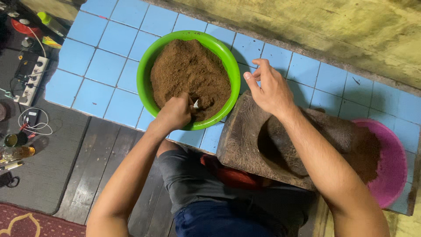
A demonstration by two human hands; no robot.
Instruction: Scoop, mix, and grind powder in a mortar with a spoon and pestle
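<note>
Brown powder [188,70] fills the green bowl [147,66], where our left hand [175,112] is closed around a small white scoop [195,104]. Our right hand [269,87] hovers open above the wooden mortar [239,140]. A hasty lift could spill powder onto the blue tiles [101,70]. We count two bowls, green and pink [394,171], and one mortar.

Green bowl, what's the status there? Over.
Left hand shut on small white scoop in brown powder. Right hand open above wooden mortar. Green bowl unobstructed.
</note>
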